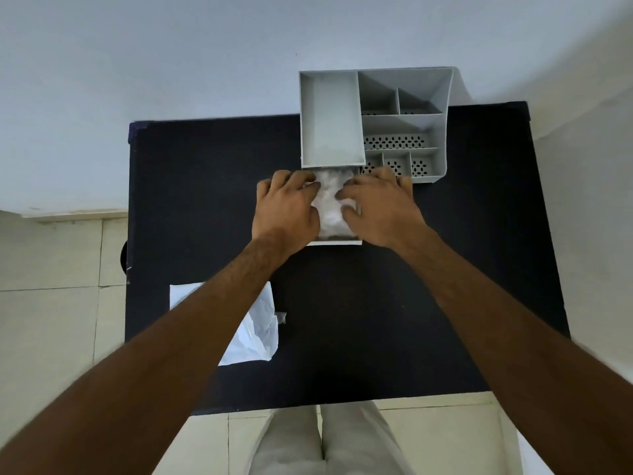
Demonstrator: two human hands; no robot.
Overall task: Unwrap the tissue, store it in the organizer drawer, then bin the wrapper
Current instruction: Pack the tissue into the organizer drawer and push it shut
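A grey organizer stands at the far edge of the black table. Its drawer is pulled out toward me. White tissue lies inside the drawer. My left hand presses on the tissue's left side, and my right hand presses on its right side, fingers bent onto it. The white plastic wrapper lies flat on the table at the near left, partly hidden under my left forearm.
The organizer has one large open compartment and several small perforated ones. A pale wall rises behind the table. Tiled floor surrounds it, and a dark round object peeks out at the table's left edge.
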